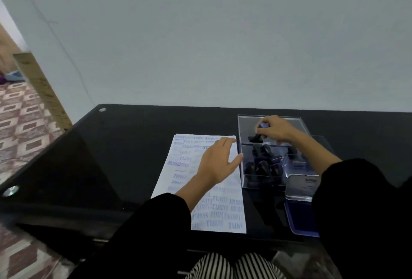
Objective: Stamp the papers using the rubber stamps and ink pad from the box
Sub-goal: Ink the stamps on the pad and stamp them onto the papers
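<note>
**Head view: right hand on a stamp at the box, left hand pinning the paper**

Nearest the camera: striped knees and black sleeves, at the edge of a black glass table.

Ink pad lies open at near right, blue face up. Its clear lid is hinged up behind it and the right sleeve covers part of it. Likely parked there so a stamp goes box → pad → sheet in one short sweep.

Paper lies just left of the pad, long edge running away from the person, touching or almost touching the box. It is dense with blue "SAMPLE" prints and little bare space is left. Judgement: this sheet is nearly done.

Left hand lies flat on the sheet, fingers straight, thumb out toward the box wall, holding nothing. Probably a hold-down so the sheet doesn't shift or lift with the stamp.

Box is clear acrylic, no lid on it, with several black rubber stamps piled in the near part.

Right hand is over the far part of the box, fingers curled round a stamp, black base down, bluish cap showing at the top. Can't tell if it's being taken out or put back.

Hands are apart, the box wall between them. Beyond is plain wall.
</note>
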Demonstrator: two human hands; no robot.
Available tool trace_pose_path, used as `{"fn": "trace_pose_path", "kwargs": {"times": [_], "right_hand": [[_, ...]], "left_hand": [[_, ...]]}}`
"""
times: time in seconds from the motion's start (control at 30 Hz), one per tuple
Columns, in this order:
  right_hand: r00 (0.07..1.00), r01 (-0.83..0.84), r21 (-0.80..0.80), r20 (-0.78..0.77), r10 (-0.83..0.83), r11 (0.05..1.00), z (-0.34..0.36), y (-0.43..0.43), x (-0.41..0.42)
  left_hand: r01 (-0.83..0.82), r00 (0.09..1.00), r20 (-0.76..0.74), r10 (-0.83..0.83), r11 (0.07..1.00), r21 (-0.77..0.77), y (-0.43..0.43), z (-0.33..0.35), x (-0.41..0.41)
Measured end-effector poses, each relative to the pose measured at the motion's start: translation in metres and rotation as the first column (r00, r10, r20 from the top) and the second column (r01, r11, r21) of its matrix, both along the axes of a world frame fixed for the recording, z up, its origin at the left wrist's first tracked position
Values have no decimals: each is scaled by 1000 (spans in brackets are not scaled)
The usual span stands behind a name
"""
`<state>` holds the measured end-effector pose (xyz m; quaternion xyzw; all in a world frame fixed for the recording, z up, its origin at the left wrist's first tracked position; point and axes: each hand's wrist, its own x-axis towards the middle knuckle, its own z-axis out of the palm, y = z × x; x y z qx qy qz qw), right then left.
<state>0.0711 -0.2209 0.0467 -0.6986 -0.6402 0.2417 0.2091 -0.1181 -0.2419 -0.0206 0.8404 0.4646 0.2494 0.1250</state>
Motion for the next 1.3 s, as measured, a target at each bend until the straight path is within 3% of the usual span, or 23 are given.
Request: {"fn": "trace_pose_path", "kwargs": {"times": [0.27, 0.43, 0.63, 0.93, 1.1, 1.3], "right_hand": [[998, -35, -49, 43, 37, 998, -20, 25, -6], [996, -24, -105, 80, 32, 994, -34, 30, -4], [985, 69, -32, 158, -64, 997, -55, 27, -9], [960, 75, 63, 266, -90, 995, -45, -1, 8], [886, 139, 166, 420, -198, 976, -38, -30, 19], [771, 91, 10, 633, -77, 996, -34, -46, 12]], "left_hand": [[10, 999, -49, -18, 986, -167, 22, -10, 39], [16, 1000, 8, -15, 972, -236, 28, -23, 48], [37, 997, 75, -16, 960, -278, 27, -29, 47], [61, 988, 154, -13, 949, -308, 24, -32, 45], [54, 991, 130, -11, 942, -330, 22, -28, 45], [30, 998, 61, -10, 947, -321, 16, -17, 46]]}}
